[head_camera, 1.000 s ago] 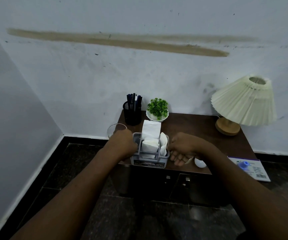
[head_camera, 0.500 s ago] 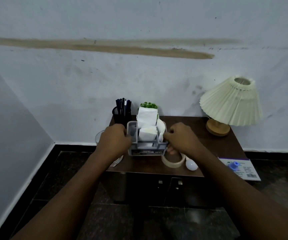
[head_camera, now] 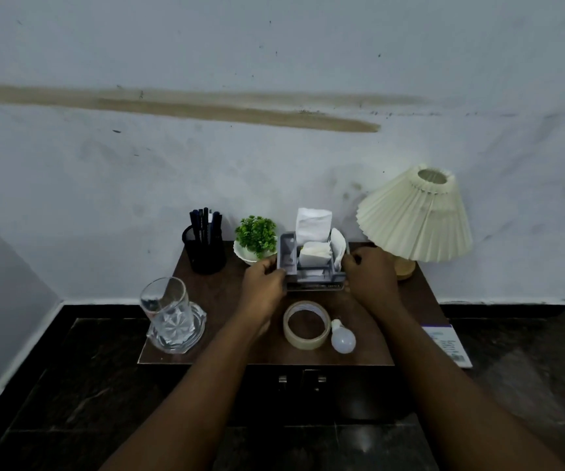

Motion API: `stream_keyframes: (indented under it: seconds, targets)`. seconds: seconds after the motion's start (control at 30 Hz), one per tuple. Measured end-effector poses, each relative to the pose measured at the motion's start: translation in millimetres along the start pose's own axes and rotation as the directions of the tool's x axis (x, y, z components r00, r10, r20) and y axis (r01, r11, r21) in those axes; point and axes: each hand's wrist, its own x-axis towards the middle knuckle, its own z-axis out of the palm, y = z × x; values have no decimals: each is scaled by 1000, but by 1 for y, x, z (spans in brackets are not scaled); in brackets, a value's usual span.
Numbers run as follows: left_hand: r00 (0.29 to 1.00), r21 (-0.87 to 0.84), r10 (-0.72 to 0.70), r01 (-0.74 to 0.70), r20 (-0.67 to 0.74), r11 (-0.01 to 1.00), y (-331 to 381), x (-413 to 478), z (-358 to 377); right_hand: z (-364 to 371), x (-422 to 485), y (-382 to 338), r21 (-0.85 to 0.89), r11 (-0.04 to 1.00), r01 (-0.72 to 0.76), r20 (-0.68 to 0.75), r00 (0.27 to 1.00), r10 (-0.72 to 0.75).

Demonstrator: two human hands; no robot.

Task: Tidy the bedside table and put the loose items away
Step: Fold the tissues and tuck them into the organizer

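The grey caddy (head_camera: 311, 266) stands at the back edge of the tabletop (head_camera: 226, 300), in the gap between the potted plant (head_camera: 255, 236) and the lamp (head_camera: 413, 215). It is gripped from both ends: the left hand (head_camera: 262, 290) curls round its left wall and the right hand (head_camera: 369, 277) round its right wall. That two-sided hold suits a box whose white napkins (head_camera: 313, 226) stand tall and loose, since it keeps the load upright and lets the box be squared to the wall. Whether its base rests on the wood or hangs just above it cannot be told, because the hands hide the lower corners. Room is tight at the back, with the plant's bowl just beside the left wall and the lamp's foot near the right hand, so any sideways slip risks a nudge. The pen holder (head_camera: 204, 249) fills the back left corner. The tape roll (head_camera: 306, 324) and the bulb (head_camera: 342, 338) lie loose, just beside each other near the front edge, and look like the next things to put away. The tumbler (head_camera: 167, 311) sits close to the front left corner. Bare wood between the tumbler and the tape gives the forearms room to draw back.
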Motion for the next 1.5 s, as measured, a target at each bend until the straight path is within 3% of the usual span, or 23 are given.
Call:
stream_keyframes:
  seconds: [0.17, 0.27, 0.37, 0.47, 0.57, 0.67, 0.8, 0.97, 1.13, 1.5]
  targets:
    - [999, 35, 44, -44, -1, 998, -19, 12, 4, 16, 5, 25, 15, 994, -111, 57, 992, 110]
    - [998, -10, -51, 51, -25, 999, -26, 20, 5, 24, 12, 33, 141, 970, -198, 66, 980, 190]
    - [990, -45, -130, 127, -61, 991, -31, 29, 8, 33, 20, 37, 342, 889, -304, 93, 953, 290]
    - [991, -46, -125, 123, -45, 991, -32, 40, 13, 45, 24, 40, 518, 736, -435, 184, 897, 401]
    - [990, -68, -139, 138, -10, 988, -30, 55, 19, 54, 31, 44, 591, 680, -434, 184, 893, 410]
    - [986, -81, -164, 164, 3, 983, -34, 69, 20, 61, 39, 49, 630, 655, -417, 180, 899, 400]
    - [996, -70, -92, 91, -3, 993, -41, 76, 28, 68, 46, 51, 652, 623, -433, 190, 888, 419]
    - [999, 38, -43, 43, 5, 998, -44, 80, 38, 70, 49, 56, 657, 583, -477, 257, 870, 421]
    - [994, 48, -62, 58, 94, 997, -42, 77, 37, 72, 51, 63, 626, 609, -487, 291, 870, 397]
    - [988, 141, -112, 96, 108, 985, -34, 69, 34, 73, 53, 63, 634, 575, -517, 326, 853, 407]
